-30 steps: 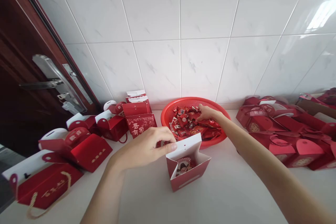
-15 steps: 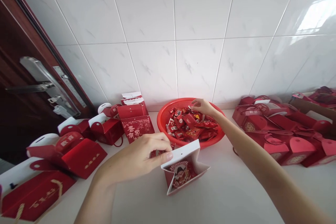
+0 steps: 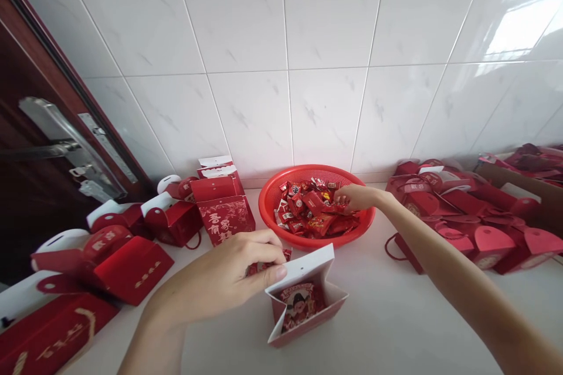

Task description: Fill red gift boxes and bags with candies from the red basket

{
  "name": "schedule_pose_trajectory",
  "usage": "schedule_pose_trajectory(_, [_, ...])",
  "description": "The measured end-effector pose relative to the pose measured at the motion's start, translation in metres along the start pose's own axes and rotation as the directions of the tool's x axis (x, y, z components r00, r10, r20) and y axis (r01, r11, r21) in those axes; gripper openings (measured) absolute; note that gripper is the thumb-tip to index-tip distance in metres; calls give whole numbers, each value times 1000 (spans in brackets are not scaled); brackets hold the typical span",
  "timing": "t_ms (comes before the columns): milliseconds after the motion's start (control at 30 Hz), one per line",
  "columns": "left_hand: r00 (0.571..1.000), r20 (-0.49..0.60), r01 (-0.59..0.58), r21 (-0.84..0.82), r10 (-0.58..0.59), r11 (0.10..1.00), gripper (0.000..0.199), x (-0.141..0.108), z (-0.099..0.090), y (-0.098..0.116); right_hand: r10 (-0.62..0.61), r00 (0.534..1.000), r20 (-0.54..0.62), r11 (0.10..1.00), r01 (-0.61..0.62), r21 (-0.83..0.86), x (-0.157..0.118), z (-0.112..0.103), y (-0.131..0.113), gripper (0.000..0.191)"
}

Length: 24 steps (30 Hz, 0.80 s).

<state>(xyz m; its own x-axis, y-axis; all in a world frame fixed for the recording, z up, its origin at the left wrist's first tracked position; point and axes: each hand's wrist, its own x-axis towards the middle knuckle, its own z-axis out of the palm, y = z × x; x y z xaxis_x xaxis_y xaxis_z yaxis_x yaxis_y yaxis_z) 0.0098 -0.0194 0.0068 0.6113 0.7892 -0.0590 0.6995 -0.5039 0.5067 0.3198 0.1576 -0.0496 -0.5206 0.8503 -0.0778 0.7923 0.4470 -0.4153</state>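
In the head view, my left hand (image 3: 237, 266) pinches the raised white flap of a red paper gift box (image 3: 303, 316), thumb in front and fingers behind. The box's top gapes, and a printed cartoon figure and some red contents show inside. Beyond it is a round red plastic basket (image 3: 268, 220) heaped with red-wrapped candies (image 3: 314, 205). My right hand (image 3: 356, 196) reaches into the basket's right side, its curled fingers closed on a wrapped candy in the pile; the fingertips are partly hidden.
Several folded red gift boxes (image 3: 136, 263) line the left side, and upright box sleeves (image 3: 222, 211) stand left of the basket. More red boxes (image 3: 466, 205) crowd the right, before a cardboard carton (image 3: 545, 205). A tiled wall (image 3: 325, 111) rises behind; a door handle (image 3: 57, 149) is at left.
My right hand has moved right and lower within the basket, down among the candies. My left hand keeps its pinch on the box, which sits slightly nearer in view.
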Motion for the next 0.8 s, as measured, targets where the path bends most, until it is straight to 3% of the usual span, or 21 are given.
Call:
schedule_pose_trajectory(67, [1000, 3, 2, 4, -2, 1000, 35, 0, 0, 0, -16, 999, -37, 1000, 16, 11, 0, 1, 0, 6])
schedule_pose_trajectory(233, [1000, -4, -9, 18, 9, 1000, 34, -1, -1, 2, -44, 988, -146, 995, 57, 86, -1, 3, -1, 20])
schedule_pose_trajectory(467, [1000, -2, -22, -13, 22, 1000, 34, -3, 2, 8, 6, 945, -328, 992, 35, 119, -3, 9, -3, 19])
schedule_pose_trajectory(667, [1000, -10, -27, -21, 27, 999, 32, -5, 2, 10, -91, 951, -296, 987, 126, 101, -7, 13, -22, 30])
schedule_pose_trajectory(800, [999, -18, -33, -20, 33, 999, 32, -6, 1, 13, -208, 966, -151, 974, 219, 61, -7, 15, -38, 26])
